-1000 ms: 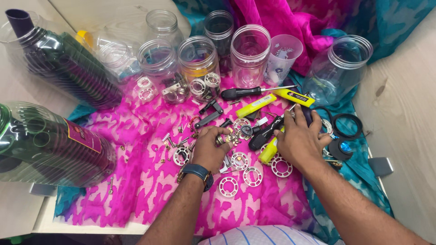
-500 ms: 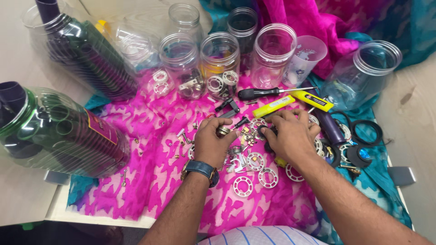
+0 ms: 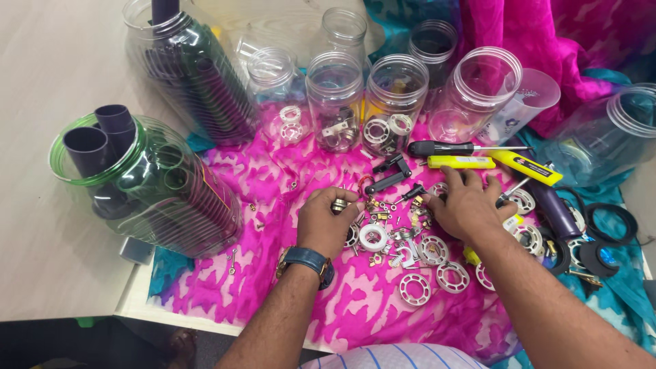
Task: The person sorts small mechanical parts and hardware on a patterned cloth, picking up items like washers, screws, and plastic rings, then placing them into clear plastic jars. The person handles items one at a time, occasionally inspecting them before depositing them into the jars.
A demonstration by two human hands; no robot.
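While both forearms reach in from the bottom edge, the left hand [image 3: 326,222], with a dark-strapped watch [image 3: 307,260] on its wrist, rests knuckles-up on the pink patterned cloth [image 3: 273,273], its fingers curled around what looks like a small metal piece [image 3: 339,204]; the view is too poor to say how firmly it is pinched. The right hand [image 3: 467,207] lies flat and spread over a heap of small metal parts [image 3: 393,229], fingertips touching them, gripping nothing that shows.

Just nearer than the hands, about four white plastic rings [image 3: 415,289] lie on the cloth, with one more [image 3: 373,237] between the hands and a few others to the right. Beside the right hand lie two yellow-handled tools [image 3: 461,162] and one black-handled screwdriver [image 3: 441,147]. Two black rubber rings [image 3: 611,222] sit at the far right.

Farther back stand roughly seven clear plastic jars [image 3: 335,96], some holding white rings and metal bits, plus one clear cup [image 3: 523,109]. At the left, two big clear containers [image 3: 157,184] hold dark tubes.

Everything sits on a pale wooden table [image 3: 48,89], with teal fabric [image 3: 615,294] under the pink.
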